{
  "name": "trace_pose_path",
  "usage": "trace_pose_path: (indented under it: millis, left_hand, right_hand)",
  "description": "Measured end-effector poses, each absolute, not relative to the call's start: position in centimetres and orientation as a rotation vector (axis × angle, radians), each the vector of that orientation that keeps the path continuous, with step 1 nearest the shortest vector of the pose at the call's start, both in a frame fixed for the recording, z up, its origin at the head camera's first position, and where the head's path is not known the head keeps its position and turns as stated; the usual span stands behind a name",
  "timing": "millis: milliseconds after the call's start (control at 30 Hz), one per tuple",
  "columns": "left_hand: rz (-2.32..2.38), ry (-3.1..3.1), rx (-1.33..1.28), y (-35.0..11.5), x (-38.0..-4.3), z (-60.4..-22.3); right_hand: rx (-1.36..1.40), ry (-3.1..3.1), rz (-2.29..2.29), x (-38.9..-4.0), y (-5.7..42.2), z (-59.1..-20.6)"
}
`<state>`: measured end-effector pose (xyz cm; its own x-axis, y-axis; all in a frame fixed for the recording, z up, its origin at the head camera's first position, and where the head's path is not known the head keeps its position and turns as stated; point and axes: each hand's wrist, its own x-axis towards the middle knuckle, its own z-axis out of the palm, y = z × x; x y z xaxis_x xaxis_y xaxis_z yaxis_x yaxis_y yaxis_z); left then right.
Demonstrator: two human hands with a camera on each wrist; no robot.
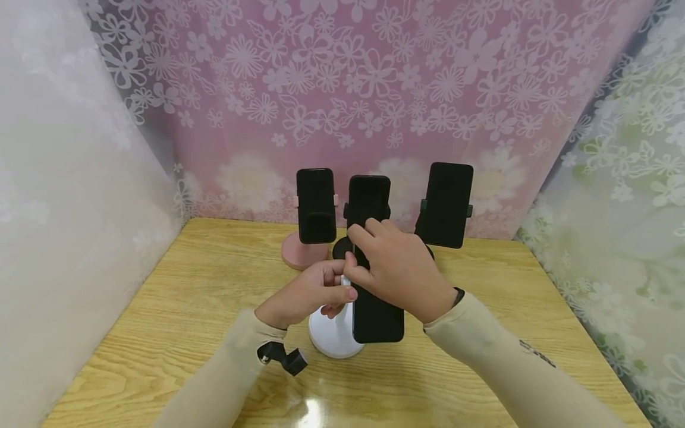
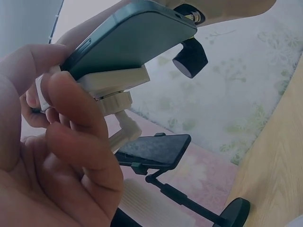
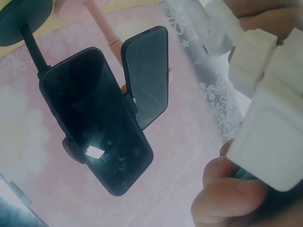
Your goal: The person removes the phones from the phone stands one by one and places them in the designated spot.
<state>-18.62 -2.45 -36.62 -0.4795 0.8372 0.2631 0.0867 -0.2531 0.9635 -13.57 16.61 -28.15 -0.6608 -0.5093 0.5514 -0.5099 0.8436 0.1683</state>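
Note:
A dark smartphone (image 1: 378,318) lies tilted on the holder of a white phone stand, whose round base (image 1: 334,336) rests on the table. My right hand (image 1: 398,264) grips the phone's upper part from above, its palm covering much of the screen. At the phone's left edge, my left hand (image 1: 316,288) pinches the white side clamp of the holder between thumb and curled fingers. The left wrist view shows the phone's greenish back (image 2: 142,42) against the white holder plate (image 2: 116,80). Right-hand fingers (image 3: 232,198) curl beside the holder's back (image 3: 270,142) in the right wrist view.
Behind stand three other phones on stands: one on a pink stand (image 1: 302,252), a middle phone (image 1: 369,193) on a black one, and a right phone (image 1: 449,205) in a dark green clamp. A flowered pink curtain (image 1: 342,89) hangs behind the wooden table (image 1: 225,261).

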Motion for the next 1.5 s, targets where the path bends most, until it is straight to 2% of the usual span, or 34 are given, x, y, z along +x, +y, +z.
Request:
trace_pose_path:
  millis: [900, 1200, 1500]
  left_hand:
    - [1.715, 1.641, 1.095, -2.9, -18.6, -36.0]
    - [1.659, 1.747, 1.38, -3.1, -18.0, -35.6]
    - [1.652, 2.0, 1.371, -3.4, -17.4, -34.7]
  right_hand:
    - [0.911, -2.231, 0.202, -13.5, 17.4, -29.1]
    - [0.995, -2.102, 0.13, -13.4, 17.3, -29.1]
    - [1.06, -1.795, 0.23, -11.6, 18.4, -29.4]
